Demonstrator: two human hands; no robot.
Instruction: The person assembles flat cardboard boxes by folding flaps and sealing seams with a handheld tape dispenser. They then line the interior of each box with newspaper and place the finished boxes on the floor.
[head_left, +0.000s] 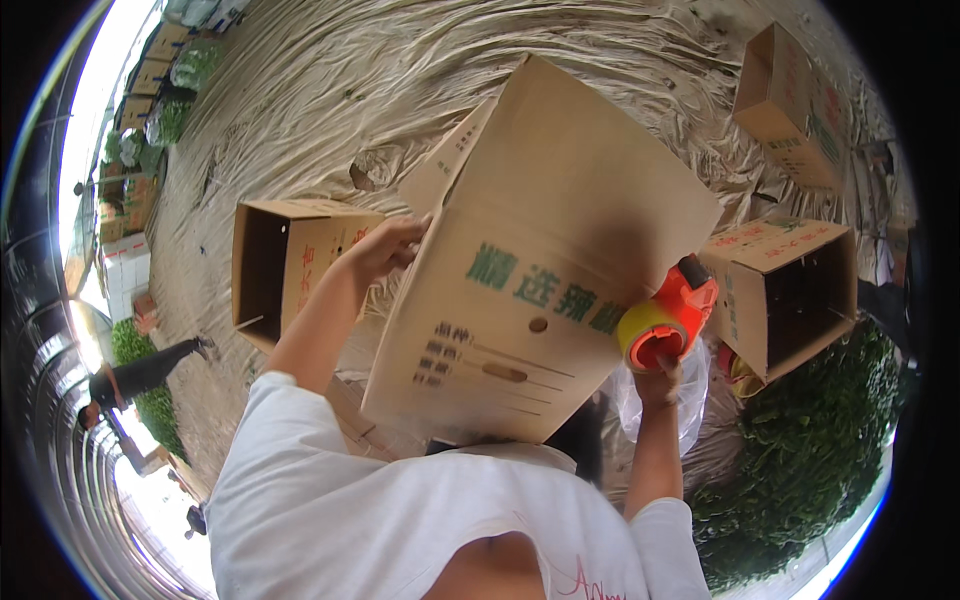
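A large brown cardboard box (545,260) was held up in front of the person's chest, printed side toward the camera and its inside hidden; the left hand (385,250) gripped its left edge with fingers curled around the cardboard, while the right hand (660,378) was closed around the handle of an orange tape dispenser (668,322) with a yellow roll, pressed against the box's right edge. Three other cardboard boxes lay on their sides on the wrinkled plastic sheeting (330,90) with dark, seemingly empty openings: one (295,265) behind the left arm, one (785,290) just right of the dispenser, one (795,105) farther off at upper right. A heap of green vegetables (810,460) lay at lower right, and another person (135,378) stood well apart at the left.
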